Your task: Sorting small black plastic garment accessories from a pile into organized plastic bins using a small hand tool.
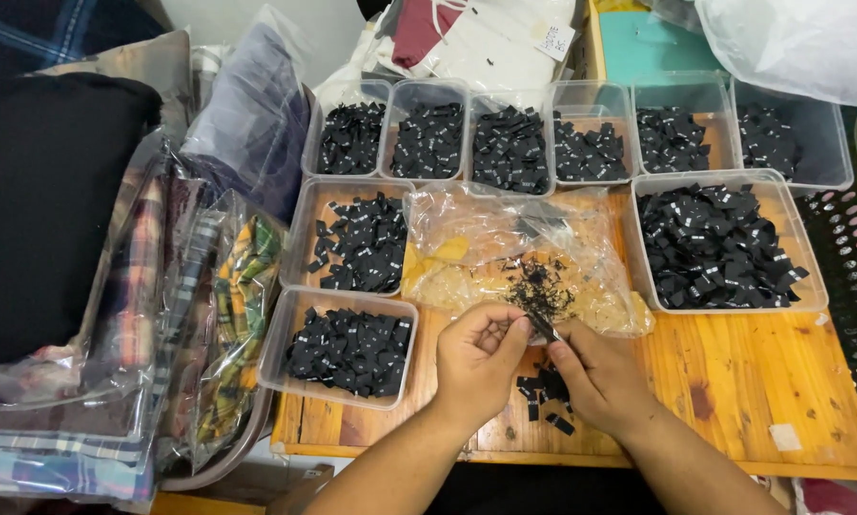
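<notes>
Nine clear tubs of small black labels sit on the wooden table [753,381]: six in a back row at twelve o'clock, two stacked down the left at ten o'clock, and one large tub [724,238] at two o'clock. One crumpled clear bag [514,253] lies in the middle, flecked with dark snippings. The left hand [476,358] and right hand [595,372] meet just below it, at six o'clock. The left hand's fingers are curled narrow, pinching something too small to make out; the right hand grips small scissors [543,327], blades pointing toward eleven o'clock. A loose pile of labels [543,391] lies on the table beneath and between the hands, partly hidden by them. Bare wood lies open at four o'clock, out to the table's front edge; the left edge is crowded by the near tub [347,348]. Bagged plaid cloth [238,315] fills nine o'clock, cut off by the frame. White bags at twelve and one o'clock are also cut off.
</notes>
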